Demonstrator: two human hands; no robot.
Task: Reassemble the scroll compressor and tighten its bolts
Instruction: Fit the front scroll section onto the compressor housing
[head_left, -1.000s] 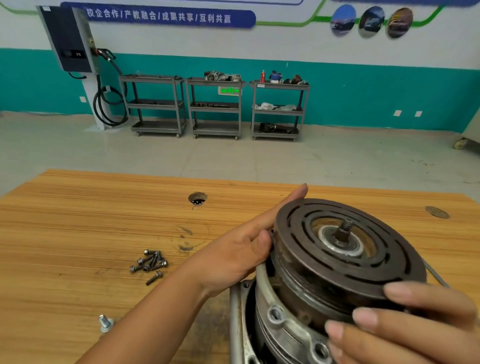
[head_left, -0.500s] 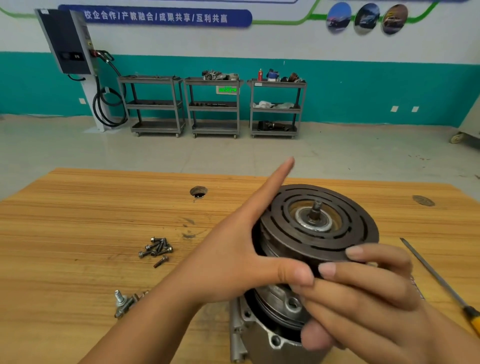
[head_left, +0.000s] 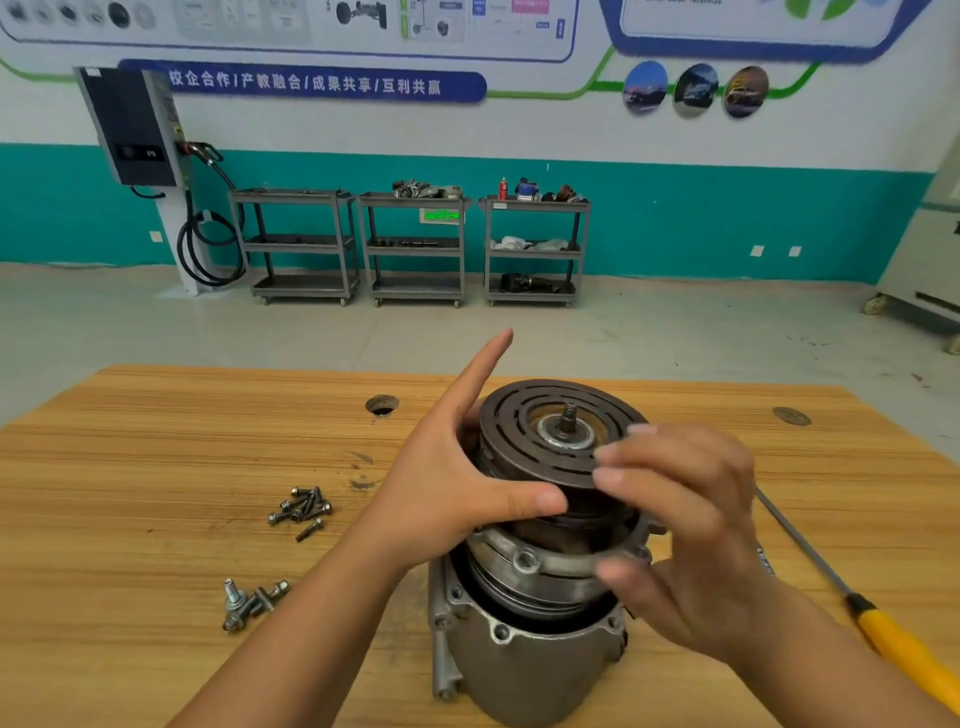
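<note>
Tabletop (head_left: 130, 493) open far L, small bolts (head_left: 301, 506) & bigger bolts (head_left: 249, 605) L of compressor (head_left: 530, 649), screwdriver (head_left: 854, 605) close R

Upright grey compressor (head_left: 524, 665), bolts (head_left: 301, 509) beside
</note>
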